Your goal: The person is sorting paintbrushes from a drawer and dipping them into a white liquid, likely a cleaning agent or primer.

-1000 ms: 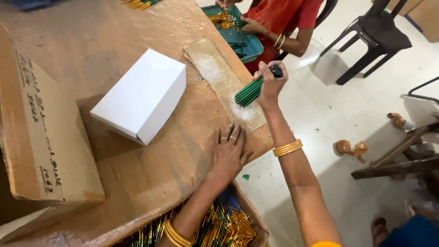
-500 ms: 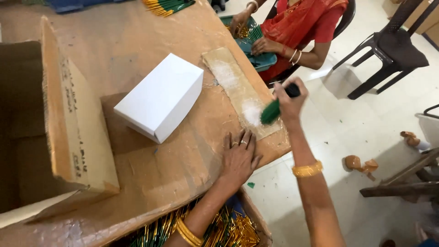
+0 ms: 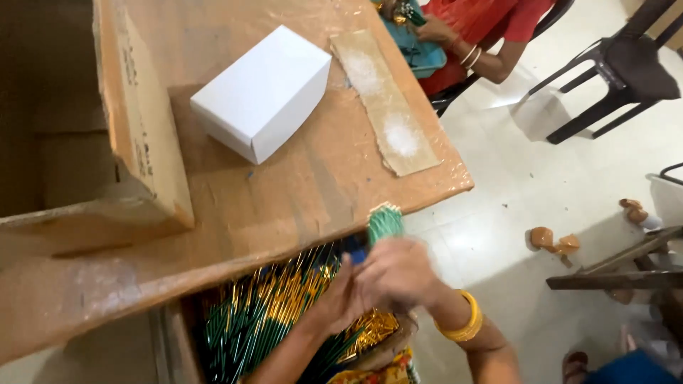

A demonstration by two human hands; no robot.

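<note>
My right hand (image 3: pixel 402 274) grips a bundle of green sticks (image 3: pixel 385 222) at the table's near edge, its tips pointing up. My left hand (image 3: pixel 340 299) is pressed against the right one at the base of the bundle; both are blurred. Below them a box in my lap holds a pile of green and gold sticks (image 3: pixel 270 316). On the table a white box (image 3: pixel 265 91) stands closed, and a cardboard strip (image 3: pixel 384 99) dusted with white powder lies near the right edge.
A large open brown carton (image 3: pixel 135 142) fills the table's left side. Across the table a person in red (image 3: pixel 491 28) works over a teal tray (image 3: pixel 420 53). A dark plastic chair (image 3: pixel 619 71) and small brown objects (image 3: pixel 551 240) stand on the pale floor.
My right hand has pulled the green bundle back from the powdered strip to the table's near edge. My left hand has left the tabletop and joined it over the lap box.
</note>
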